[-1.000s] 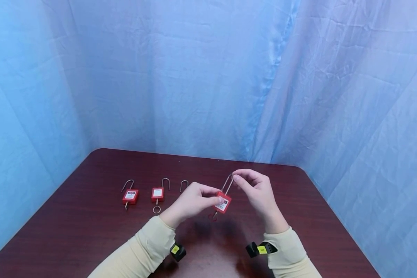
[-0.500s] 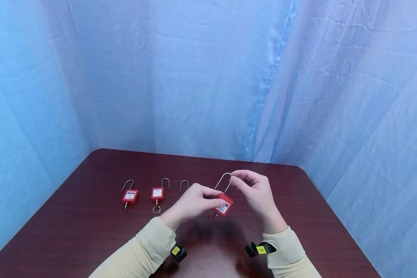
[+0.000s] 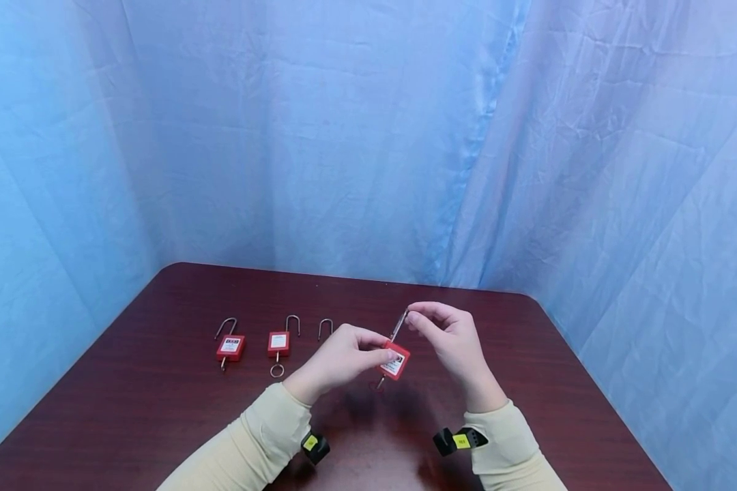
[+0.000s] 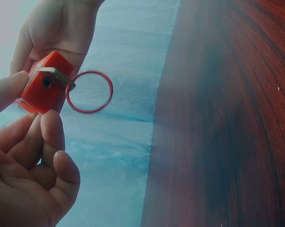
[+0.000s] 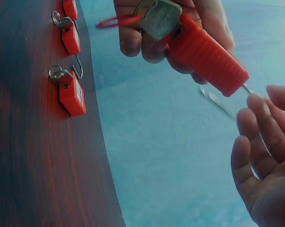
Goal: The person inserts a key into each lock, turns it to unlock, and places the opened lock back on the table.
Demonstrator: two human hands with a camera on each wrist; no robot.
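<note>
Two hands | left hand [image 3: 339, 356] fingers pinch padlock [image 3: 395, 360] body | right hand [image 3: 453, 339] fingers pinch shackle [image 3: 398, 325]

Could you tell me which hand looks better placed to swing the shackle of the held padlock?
Right, probably. The right hand already pinches the shackle, while the left hand grips the red padlock body and steadies it.

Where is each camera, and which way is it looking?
Head: on the person's head, facing forward and down at the table; shows both hands, the left hand and right hand, and cream sleeves.
Left wrist: on the left wrist, looking along the fingers at the red padlock and its key ring; both hands show.
Right wrist: on the right wrist, looking at the padlock, with more padlocks lying beyond.
All three views share the held red padlock.
</note>
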